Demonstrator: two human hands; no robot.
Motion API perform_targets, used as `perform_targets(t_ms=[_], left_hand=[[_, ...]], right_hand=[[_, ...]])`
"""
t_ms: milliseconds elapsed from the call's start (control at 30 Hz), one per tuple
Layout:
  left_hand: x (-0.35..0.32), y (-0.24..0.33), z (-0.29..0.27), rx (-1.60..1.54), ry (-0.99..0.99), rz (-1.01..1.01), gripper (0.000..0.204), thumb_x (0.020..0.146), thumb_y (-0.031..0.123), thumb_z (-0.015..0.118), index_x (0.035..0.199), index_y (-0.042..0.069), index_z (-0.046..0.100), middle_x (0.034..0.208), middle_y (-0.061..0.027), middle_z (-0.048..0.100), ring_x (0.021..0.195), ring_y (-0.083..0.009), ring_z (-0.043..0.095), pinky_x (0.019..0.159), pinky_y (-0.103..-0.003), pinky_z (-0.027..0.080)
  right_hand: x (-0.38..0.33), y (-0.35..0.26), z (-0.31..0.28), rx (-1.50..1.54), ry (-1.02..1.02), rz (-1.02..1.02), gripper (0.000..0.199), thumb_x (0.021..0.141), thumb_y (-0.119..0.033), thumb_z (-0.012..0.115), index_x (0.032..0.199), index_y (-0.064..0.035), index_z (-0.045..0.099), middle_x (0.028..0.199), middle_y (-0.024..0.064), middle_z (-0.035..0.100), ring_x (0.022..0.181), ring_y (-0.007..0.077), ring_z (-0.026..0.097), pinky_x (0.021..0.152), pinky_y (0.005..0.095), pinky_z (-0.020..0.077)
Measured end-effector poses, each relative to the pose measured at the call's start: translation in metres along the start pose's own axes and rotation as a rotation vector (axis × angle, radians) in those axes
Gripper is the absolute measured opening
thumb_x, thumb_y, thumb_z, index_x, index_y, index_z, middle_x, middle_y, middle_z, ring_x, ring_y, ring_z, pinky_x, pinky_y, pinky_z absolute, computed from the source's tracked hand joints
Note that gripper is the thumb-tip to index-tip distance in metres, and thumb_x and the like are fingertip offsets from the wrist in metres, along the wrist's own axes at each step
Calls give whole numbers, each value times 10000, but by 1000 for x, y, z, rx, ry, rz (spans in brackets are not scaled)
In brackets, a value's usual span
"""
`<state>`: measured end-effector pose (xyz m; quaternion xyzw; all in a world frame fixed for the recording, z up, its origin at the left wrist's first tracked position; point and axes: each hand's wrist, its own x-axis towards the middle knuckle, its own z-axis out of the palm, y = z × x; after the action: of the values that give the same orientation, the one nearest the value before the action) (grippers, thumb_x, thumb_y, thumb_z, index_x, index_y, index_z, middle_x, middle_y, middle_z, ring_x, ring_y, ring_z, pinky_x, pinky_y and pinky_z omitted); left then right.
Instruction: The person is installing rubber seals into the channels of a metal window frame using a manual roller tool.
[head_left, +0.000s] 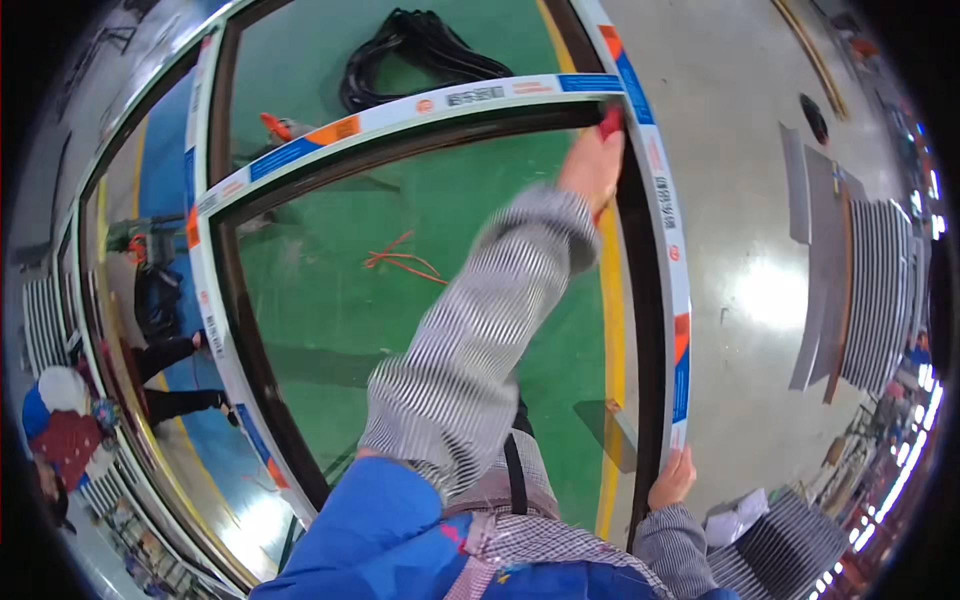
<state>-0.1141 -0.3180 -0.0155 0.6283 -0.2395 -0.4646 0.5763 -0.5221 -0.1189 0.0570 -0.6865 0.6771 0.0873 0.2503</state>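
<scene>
A large window frame (668,250) with dark inner faces and white, blue and orange protective film stands before me. Stretched across to the right, my left arm reaches the inner corner where the crossbar (430,105) meets the right upright. There my left hand (593,165) is closed round a small red tool (610,122), blurred and mostly covered by the fingers, so its kind does not show. Lower on that same upright, my right hand (674,478) grips the outer edge with bent fingers.
A coil of black cable (410,55) lies beyond the crossbar. An orange cord (405,258) is on the green floor inside the frame. At the left, another person (70,430) is near a further long frame section. Grey ribbed panels (878,295) are stacked at the right.
</scene>
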Motion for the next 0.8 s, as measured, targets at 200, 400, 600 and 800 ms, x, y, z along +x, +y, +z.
perform_targets(t_ms=[200, 400, 600, 800], left_hand=[[-45, -8, -6, -243, -131, -207, 284, 958, 343, 429, 965, 60, 452, 684, -33, 485, 458, -137, 465, 386, -283, 384], [-171, -43, -28, 3, -101, 126, 225, 939, 233, 503, 1059, 43, 516, 882, -62, 574, 811, -198, 541, 771, -313, 434], [-211, 12, -152, 1106, 262, 400, 548, 713, 176, 659, 1221, 65, 484, 1229, -136, 506, 1151, -327, 456, 967, -451, 316], [-314, 2, -321, 1321, 694, 162, 635, 843, 169, 587, 1370, -41, 302, 1375, -223, 372, 1280, -367, 340, 1063, -423, 248]], right_hand=[[1, -78, -13, -65, 475, -519, 424, 907, -127, 443, 1291, 47, 394, 1277, 274, 453, 1189, 393, 459, 994, 422, 356], [69, -236, 42, 1145, -332, -416, 516, 901, -38, 502, 1363, 18, 280, 1329, 150, 396, 1249, 245, 394, 1046, 369, 313], [90, -302, 105, 1177, -614, -212, 266, 967, -252, 468, 1130, -44, 497, 733, 14, 551, 575, 80, 507, 513, 218, 419], [216, -328, 72, 1656, -363, -55, 333, 971, -412, 402, 927, -94, 492, 681, 27, 533, 477, 114, 446, 419, 256, 361]])
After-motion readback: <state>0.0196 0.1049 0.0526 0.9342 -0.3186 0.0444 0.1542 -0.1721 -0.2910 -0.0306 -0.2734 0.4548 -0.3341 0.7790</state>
